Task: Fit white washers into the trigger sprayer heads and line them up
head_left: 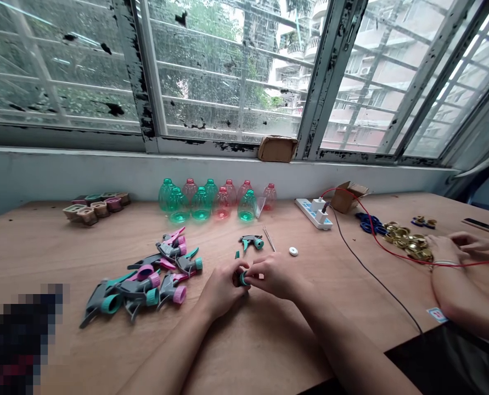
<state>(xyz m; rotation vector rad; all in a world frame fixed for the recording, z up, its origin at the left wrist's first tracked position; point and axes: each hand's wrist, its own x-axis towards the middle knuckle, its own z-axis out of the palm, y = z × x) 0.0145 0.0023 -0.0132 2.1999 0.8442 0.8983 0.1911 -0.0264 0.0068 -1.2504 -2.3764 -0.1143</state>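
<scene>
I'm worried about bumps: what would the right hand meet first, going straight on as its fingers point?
The right hand would first meet the teal ring it seems to pinch, then probably the left hand; depth is unclear.

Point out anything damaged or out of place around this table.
The window frame looks damaged: its pale paint has flaked away in dark patches. A brown cardboard piece sits oddly against the frame's lower edge. On the table, the trigger sprayer heads lie loosely piled, but no spill or obvious breakage shows there.
</scene>
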